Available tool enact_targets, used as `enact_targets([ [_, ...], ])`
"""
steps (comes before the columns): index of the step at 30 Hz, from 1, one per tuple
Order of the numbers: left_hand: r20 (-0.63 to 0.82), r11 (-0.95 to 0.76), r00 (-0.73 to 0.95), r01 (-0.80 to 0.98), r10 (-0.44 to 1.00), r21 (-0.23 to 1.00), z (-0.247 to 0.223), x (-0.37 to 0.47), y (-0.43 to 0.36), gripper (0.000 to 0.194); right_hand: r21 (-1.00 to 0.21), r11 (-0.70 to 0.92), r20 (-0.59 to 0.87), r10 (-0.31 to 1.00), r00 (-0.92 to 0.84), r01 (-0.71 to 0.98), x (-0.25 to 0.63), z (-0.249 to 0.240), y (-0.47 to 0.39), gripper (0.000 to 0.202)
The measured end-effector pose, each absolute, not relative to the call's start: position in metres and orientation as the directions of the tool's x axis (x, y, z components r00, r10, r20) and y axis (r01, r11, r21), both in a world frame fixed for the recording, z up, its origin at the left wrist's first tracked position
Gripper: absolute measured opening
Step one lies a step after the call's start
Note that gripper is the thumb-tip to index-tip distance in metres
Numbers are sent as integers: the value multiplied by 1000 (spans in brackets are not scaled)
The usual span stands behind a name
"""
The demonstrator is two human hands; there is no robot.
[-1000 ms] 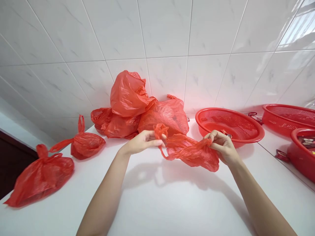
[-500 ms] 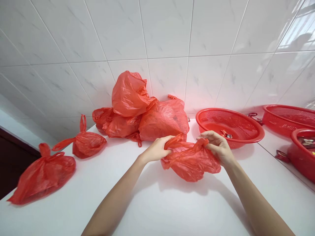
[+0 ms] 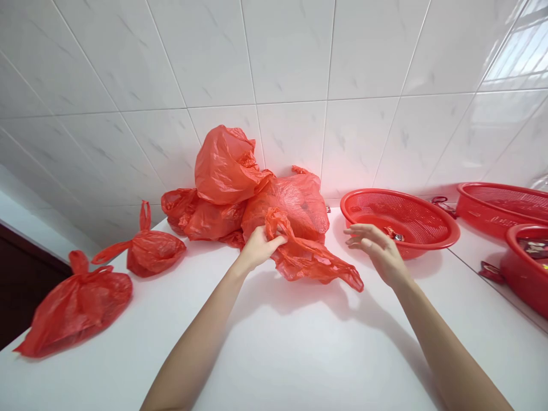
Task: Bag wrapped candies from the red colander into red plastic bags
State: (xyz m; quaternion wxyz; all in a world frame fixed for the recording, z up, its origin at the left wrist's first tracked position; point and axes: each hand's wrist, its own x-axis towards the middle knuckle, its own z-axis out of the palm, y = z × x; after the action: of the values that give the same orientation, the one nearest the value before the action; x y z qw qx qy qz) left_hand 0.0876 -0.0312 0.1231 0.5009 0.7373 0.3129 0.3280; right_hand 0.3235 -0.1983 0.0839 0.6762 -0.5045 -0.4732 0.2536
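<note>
My left hand [image 3: 262, 246] grips a thin red plastic bag [image 3: 306, 262] at its left end. The bag is crumpled and stretches to the right above the white table [image 3: 274, 359], its far tip hanging free. My right hand [image 3: 379, 251] is off the bag, fingers apart and holding nothing. It hovers just in front of a red plastic strainer basket [image 3: 400, 220], in which a small wrapped item [image 3: 394, 234] lies.
Several filled red bags [image 3: 225, 165] are heaped against the tiled wall [image 3: 291, 57]. Two knotted red bags [image 3: 81, 308] lie at the left. More red baskets [image 3: 509, 208] stand at the right, with a small dark red packet [image 3: 491, 273] near them.
My right hand has let go of the bag and opened. The bag's right side has dropped and narrowed to a tip, while my left hand keeps hold and has shifted slightly left.
</note>
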Motion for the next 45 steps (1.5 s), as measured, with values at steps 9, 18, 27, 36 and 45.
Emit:
enact_targets([
  [9, 175, -226, 513, 38, 840, 973, 135, 83, -30, 27, -803, 11, 199, 947, 251, 596, 288, 60, -186, 17],
  [18, 196, -246, 421, 67, 886, 967, 139, 67, -11, 26, -850, 201, 382, 872, 306, 487, 300, 62, -189, 30],
  [27, 119, -229, 554, 134, 824, 964, 148, 65, -19, 43, -834, 319, 464, 848, 258, 451, 293, 65, -190, 12],
  [36, 144, -310, 601, 182, 786, 933, 144, 55, -9, 25, -606, 58, 241, 964, 114, 793, 292, 62, -193, 40],
  [45, 90, -320, 752, 166, 653, 933, 146, 58, -15, 33, -742, 7, 162, 972, 170, 670, 274, 45, -185, 118],
])
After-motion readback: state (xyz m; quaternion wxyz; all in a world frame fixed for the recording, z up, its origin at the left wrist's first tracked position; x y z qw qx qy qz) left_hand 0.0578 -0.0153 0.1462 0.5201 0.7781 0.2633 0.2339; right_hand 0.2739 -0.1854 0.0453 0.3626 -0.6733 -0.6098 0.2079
